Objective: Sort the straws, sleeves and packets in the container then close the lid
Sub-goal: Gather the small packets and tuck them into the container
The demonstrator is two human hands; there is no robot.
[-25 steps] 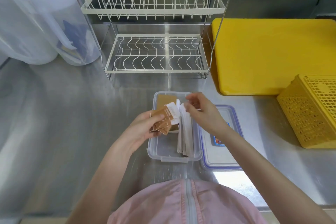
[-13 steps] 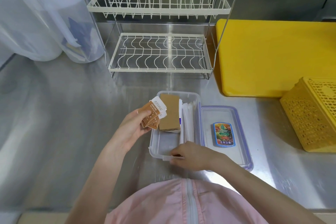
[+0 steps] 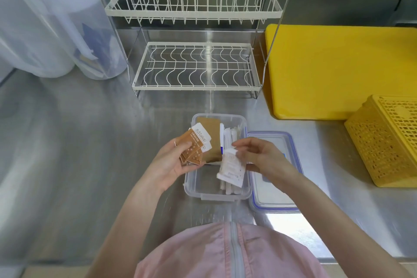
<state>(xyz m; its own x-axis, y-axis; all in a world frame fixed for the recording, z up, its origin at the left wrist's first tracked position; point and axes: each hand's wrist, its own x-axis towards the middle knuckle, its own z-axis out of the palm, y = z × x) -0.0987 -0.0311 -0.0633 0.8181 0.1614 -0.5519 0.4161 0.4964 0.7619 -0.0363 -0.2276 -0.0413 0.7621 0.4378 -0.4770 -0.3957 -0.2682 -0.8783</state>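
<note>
A clear plastic container (image 3: 204, 195) stands on the steel counter in front of me. Brown cardboard sleeves (image 3: 211, 140) lean in its far left part, and white wrapped straws (image 3: 232, 134) lie along its right side. My left hand (image 3: 171, 161) holds a fan of brown-and-white packets (image 3: 195, 145) over the container's left rim. Above the container's right side, my right hand (image 3: 262, 158) grips white packets (image 3: 232, 168) between thumb and fingers. The blue-rimmed lid (image 3: 270, 198) lies flat just right of the container, partly hidden by my right hand.
A white two-tier wire dish rack (image 3: 196, 67) stands behind the container. A yellow cutting board (image 3: 338, 70) and a yellow perforated basket (image 3: 388, 142) are to the right. Clear plastic jugs (image 3: 67, 29) stand at the back left.
My right hand has left the container's near edge and risen over its right side, now holding white packets. The left hand stays put with its brown packets.
</note>
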